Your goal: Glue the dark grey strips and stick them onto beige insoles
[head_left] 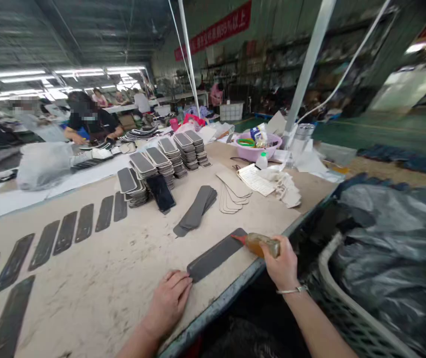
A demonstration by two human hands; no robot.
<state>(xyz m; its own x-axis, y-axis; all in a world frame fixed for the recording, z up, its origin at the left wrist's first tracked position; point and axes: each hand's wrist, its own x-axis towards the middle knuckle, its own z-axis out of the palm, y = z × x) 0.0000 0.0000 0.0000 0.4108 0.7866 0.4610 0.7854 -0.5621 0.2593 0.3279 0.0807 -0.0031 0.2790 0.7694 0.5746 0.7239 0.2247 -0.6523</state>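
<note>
A dark grey rounded panel (216, 254) lies flat on the table near its front edge. My left hand (171, 298) is at the panel's left end, its fingers drawn together with their tips on the corner. In my right hand (283, 263) is a squeeze bottle (259, 243) of amber liquid, tilted to the left. Its red nozzle points at the panel's far right end; whether it touches is too small to tell. Beyond the panel lie a fan of grey panels (197, 209) and a fan of beige panels (233, 194).
Stacks of panels (156, 161) stand at the back, beside a shiny dark panel (160, 192). Dark coated panels (65, 232) lie in rows at left. A purple basin (252, 152) and notebook (255, 179) are behind. A basket (354, 308) stands right; a co-worker (93, 119) sits across.
</note>
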